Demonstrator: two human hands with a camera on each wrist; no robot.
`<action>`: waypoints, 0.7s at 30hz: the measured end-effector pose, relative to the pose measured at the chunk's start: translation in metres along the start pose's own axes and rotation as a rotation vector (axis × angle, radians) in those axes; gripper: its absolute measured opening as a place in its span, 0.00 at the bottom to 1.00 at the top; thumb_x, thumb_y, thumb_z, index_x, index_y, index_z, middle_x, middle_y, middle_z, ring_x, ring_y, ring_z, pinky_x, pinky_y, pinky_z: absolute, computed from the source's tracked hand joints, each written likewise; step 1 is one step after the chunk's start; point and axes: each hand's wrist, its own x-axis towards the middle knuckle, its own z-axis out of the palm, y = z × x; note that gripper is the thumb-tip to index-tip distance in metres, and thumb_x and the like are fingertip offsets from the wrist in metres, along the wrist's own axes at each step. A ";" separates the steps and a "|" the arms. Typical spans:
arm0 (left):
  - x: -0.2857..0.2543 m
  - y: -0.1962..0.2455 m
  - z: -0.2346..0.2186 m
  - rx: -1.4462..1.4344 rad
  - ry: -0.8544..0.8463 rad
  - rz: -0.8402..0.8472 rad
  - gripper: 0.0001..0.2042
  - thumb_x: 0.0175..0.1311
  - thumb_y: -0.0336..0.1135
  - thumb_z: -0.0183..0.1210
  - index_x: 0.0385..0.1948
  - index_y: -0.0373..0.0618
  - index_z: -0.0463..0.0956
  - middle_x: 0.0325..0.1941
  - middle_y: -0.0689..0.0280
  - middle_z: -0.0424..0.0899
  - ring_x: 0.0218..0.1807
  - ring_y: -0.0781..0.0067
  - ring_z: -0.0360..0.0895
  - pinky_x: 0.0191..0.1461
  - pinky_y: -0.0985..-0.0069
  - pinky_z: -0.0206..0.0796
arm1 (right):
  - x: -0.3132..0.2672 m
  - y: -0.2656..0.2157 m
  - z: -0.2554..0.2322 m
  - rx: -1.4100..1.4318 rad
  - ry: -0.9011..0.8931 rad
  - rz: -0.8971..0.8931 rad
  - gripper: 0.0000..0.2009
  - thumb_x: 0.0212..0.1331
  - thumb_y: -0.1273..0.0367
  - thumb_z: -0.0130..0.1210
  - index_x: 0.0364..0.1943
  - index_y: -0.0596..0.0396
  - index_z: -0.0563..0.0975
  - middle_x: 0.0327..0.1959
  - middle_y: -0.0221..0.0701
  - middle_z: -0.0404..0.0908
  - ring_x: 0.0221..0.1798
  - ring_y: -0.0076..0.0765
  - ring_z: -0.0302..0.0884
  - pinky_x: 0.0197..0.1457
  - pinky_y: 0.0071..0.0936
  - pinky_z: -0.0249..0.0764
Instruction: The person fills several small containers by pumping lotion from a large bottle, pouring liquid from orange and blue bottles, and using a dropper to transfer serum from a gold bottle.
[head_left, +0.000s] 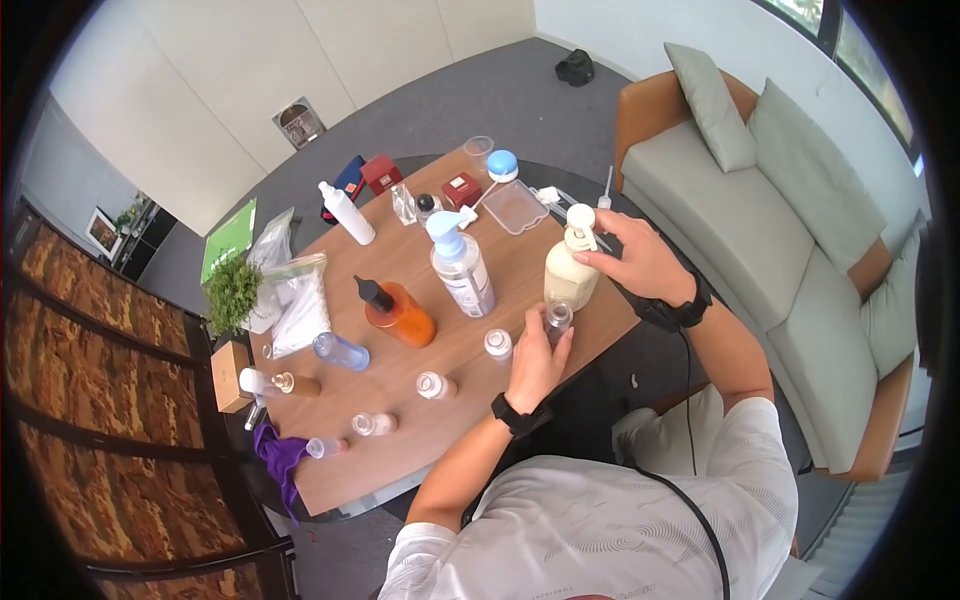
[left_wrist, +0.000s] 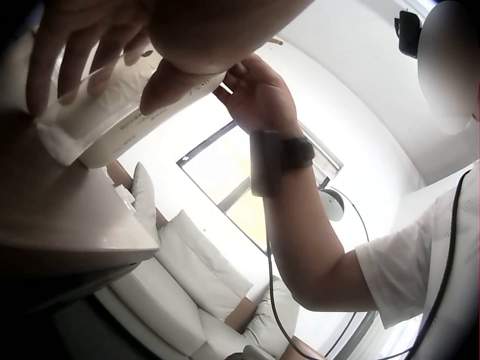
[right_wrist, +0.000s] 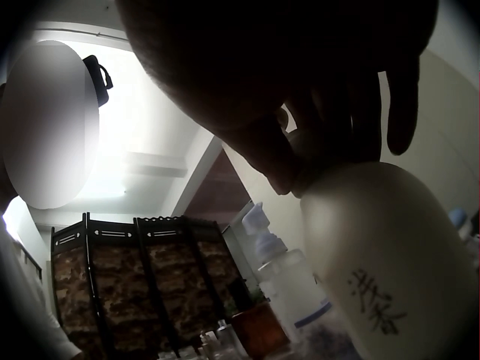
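A cream pump bottle [head_left: 570,278] stands near the right end of the wooden table. My right hand [head_left: 645,262] grips it at the neck, thumb in front and fingers behind, just under the pump head. Dark characters show on the bottle's side [right_wrist: 382,300] in the right wrist view. Close in front of it, my left hand [head_left: 538,368] holds a small clear bottle [head_left: 559,314] between thumb and fingers, its open mouth facing up. In the left wrist view the clear bottle [left_wrist: 71,142] overlaps the cream bottle's side.
Several small capless bottles, one of them [head_left: 498,344] beside my left hand, line the near edge. Behind stand a blue-topped pump bottle [head_left: 462,268], an orange pump bottle [head_left: 402,315] and a white bottle [head_left: 347,215]. A clear tray [head_left: 515,208] lies at the back right.
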 end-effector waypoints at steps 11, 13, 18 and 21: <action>-0.022 0.033 -0.016 0.116 -0.015 0.108 0.42 0.65 0.34 0.70 0.75 0.30 0.51 0.72 0.37 0.68 0.75 0.38 0.67 0.76 0.55 0.62 | 0.002 -0.007 -0.005 0.039 -0.045 0.067 0.19 0.65 0.63 0.66 0.53 0.60 0.79 0.47 0.41 0.86 0.50 0.47 0.83 0.56 0.38 0.75; -0.027 0.047 -0.023 0.141 -0.027 0.176 0.45 0.64 0.33 0.70 0.77 0.30 0.49 0.76 0.37 0.63 0.78 0.37 0.62 0.79 0.55 0.58 | 0.003 -0.006 -0.005 0.027 -0.052 0.046 0.18 0.64 0.65 0.67 0.53 0.60 0.80 0.48 0.40 0.85 0.50 0.45 0.82 0.57 0.36 0.75; -0.017 0.086 -0.054 0.247 0.034 0.317 0.46 0.62 0.33 0.71 0.77 0.30 0.50 0.79 0.38 0.60 0.80 0.38 0.59 0.81 0.55 0.56 | 0.003 -0.006 -0.007 -0.023 -0.084 0.033 0.18 0.64 0.69 0.67 0.55 0.61 0.80 0.51 0.37 0.85 0.53 0.38 0.82 0.60 0.33 0.74; 0.008 0.095 -0.069 0.326 0.069 0.392 0.45 0.62 0.34 0.72 0.76 0.30 0.52 0.77 0.37 0.61 0.80 0.38 0.59 0.81 0.55 0.55 | 0.001 -0.003 -0.006 0.030 -0.070 0.094 0.19 0.64 0.70 0.67 0.57 0.61 0.80 0.52 0.36 0.86 0.55 0.34 0.81 0.63 0.32 0.73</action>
